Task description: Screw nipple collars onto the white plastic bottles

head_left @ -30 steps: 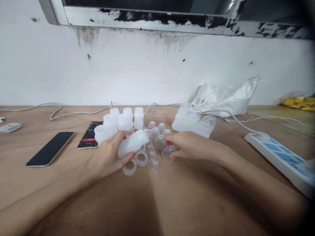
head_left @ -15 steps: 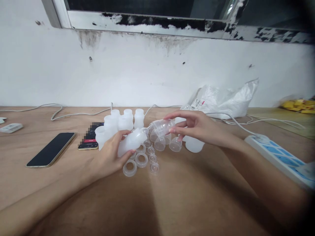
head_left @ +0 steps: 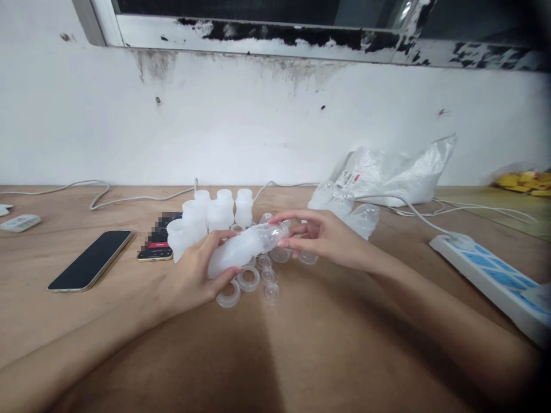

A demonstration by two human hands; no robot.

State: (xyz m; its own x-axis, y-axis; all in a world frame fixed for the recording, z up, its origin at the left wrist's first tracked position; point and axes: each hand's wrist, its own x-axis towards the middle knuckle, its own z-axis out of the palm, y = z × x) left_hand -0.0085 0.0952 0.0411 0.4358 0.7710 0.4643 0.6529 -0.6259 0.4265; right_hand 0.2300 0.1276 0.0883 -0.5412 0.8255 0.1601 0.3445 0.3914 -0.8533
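Perhaps uneven pressure skews the clear cap (head_left: 271,236) your right hand's (head_left: 321,236) fingers pinch over the bottle (head_left: 235,250) your left hand (head_left: 196,269) clasps

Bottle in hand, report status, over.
Left hand gripping frosted bottle, tilted. Right hand holding clear domed cap at bottle's upper end; seating unclear. Loose collar rings close by, apparently not blocking.

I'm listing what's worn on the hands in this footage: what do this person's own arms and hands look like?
The left hand and right hand are bare, with no gloves or rings visible. The left forearm and right forearm show no sleeves, watch or bracelet; the right one fades into a dark corner.
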